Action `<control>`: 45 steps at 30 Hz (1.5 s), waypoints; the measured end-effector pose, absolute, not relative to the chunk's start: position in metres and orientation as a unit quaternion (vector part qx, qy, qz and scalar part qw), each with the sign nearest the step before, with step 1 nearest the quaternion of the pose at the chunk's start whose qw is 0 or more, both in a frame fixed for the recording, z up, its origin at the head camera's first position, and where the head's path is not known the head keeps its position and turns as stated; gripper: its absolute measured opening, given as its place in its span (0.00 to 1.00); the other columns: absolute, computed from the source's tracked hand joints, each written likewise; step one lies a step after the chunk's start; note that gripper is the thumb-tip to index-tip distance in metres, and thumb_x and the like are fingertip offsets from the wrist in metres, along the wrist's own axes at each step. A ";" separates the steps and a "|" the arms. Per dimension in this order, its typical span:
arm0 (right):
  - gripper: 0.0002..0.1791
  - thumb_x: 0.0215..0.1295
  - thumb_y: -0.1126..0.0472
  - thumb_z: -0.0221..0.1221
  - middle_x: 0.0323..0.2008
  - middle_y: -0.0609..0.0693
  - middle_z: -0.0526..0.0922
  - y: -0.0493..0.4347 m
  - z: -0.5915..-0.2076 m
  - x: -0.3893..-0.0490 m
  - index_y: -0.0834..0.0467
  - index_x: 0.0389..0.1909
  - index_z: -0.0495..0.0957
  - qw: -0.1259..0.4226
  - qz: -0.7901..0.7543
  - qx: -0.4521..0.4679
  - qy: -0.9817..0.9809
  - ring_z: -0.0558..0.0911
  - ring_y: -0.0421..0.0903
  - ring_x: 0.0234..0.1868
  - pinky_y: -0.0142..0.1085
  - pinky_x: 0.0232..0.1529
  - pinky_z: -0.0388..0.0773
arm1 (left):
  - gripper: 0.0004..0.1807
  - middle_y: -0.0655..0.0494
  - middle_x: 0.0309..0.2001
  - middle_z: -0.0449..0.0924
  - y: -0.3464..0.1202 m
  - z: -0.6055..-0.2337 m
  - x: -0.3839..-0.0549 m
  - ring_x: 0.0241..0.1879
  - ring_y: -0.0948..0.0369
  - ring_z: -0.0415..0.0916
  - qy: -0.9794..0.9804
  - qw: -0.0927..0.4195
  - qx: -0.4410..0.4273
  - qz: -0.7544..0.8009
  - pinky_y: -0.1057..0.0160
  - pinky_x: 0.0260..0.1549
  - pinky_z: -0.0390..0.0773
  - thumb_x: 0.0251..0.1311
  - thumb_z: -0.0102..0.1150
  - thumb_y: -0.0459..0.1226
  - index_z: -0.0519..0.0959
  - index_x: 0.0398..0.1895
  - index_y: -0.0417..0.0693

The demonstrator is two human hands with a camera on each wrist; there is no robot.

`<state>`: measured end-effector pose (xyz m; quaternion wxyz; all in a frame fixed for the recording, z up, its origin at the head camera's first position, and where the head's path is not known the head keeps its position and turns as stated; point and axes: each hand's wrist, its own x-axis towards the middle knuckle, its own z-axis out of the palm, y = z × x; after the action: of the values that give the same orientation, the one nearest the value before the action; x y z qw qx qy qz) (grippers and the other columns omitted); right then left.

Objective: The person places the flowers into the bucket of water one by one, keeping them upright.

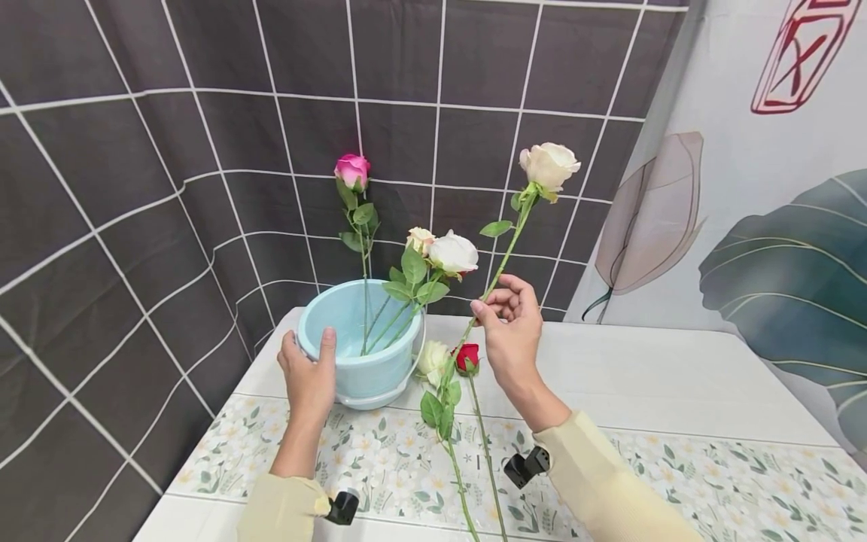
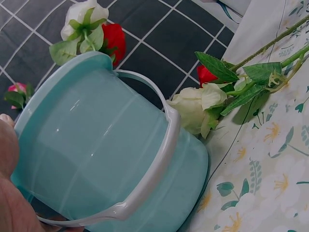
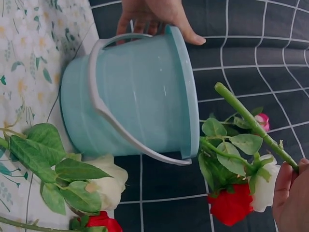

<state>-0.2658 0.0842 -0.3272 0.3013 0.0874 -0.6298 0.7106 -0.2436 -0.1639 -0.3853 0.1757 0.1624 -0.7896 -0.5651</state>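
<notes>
My left hand [image 1: 311,376] holds the side of a light blue plastic bucket [image 1: 369,380], thumb at the rim and fingers on the outer wall. Inside the bucket lean a pink rose [image 1: 352,172], a white rose [image 1: 454,253], a small cream rose [image 1: 420,239] and a red rose [image 3: 231,204]. To the right of the bucket, my right hand [image 1: 515,331] pinches the green stem of a cream-white rose [image 1: 550,165] between thumb and fingers. Its bloom points up and away; the bare cut stem end [image 3: 227,94] shows in the right wrist view.
A white rose [image 1: 432,361] and a red rose [image 1: 467,357] lie on the table beside the bucket, stems toward the front edge. The bucket's white handle [image 2: 159,164] hangs down its side. A flowered strip [image 1: 379,459] crosses the white table [image 1: 609,369]; a dark checked backdrop [image 1: 400,135] stands behind.
</notes>
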 end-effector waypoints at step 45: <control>0.28 0.54 0.82 0.62 0.35 0.68 0.75 0.042 -0.309 -0.294 0.70 0.56 0.67 0.327 0.726 0.121 -0.592 0.78 0.39 0.28 0.35 0.30 0.84 | 0.52 0.39 0.71 0.43 -0.164 -0.386 -0.243 0.71 0.40 0.47 -0.790 0.177 0.160 -0.565 0.42 0.70 0.48 0.62 0.39 0.68 0.34 0.77 0.48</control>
<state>-0.2936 0.0421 -0.3094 0.3273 0.1205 -0.5923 0.7263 -0.2434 -0.1640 -0.3859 0.1775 0.1600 -0.7900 -0.5646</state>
